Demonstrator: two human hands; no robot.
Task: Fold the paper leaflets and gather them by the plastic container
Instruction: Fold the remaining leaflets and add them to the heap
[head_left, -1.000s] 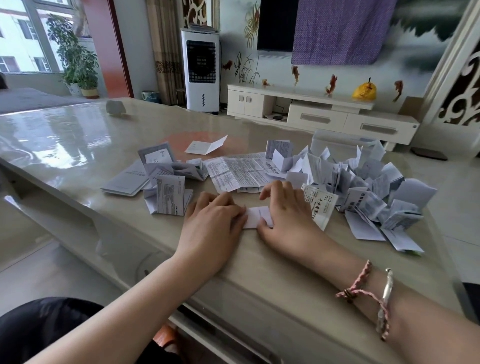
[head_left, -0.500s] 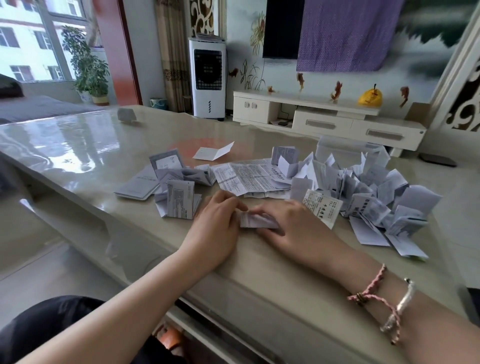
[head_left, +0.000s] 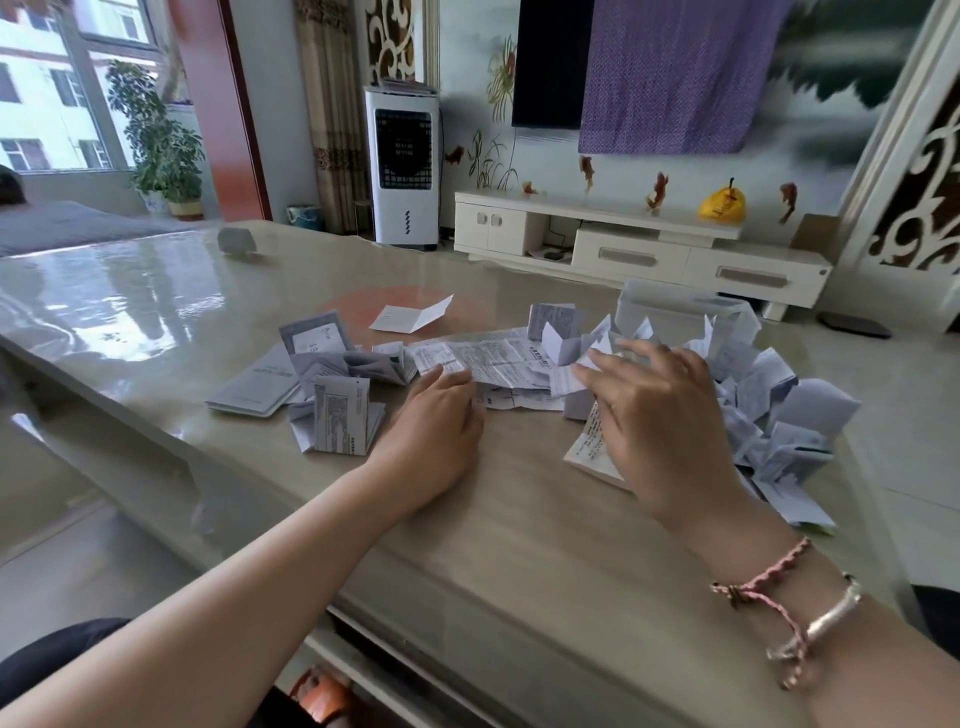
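Table (head_left: 519, 519) | leaflets (head_left: 498, 358) at fingertips | left hand (head_left: 431, 421) flat | right hand (head_left: 660, 415) spread, empty

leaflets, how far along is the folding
Done: a heap of folded leaflets beside the container. In hand: the left hand touches the flat sheets; the right hand reaches over the heap. Left: those sheets and the loose leaflets at left.

Left hand (head_left: 434, 415) resting on unfolded leaflet (head_left: 488, 358); right hand (head_left: 660, 415) spread above folded leaflets (head_left: 779, 415) beside plastic container (head_left: 675, 306) on desk (head_left: 519, 545).
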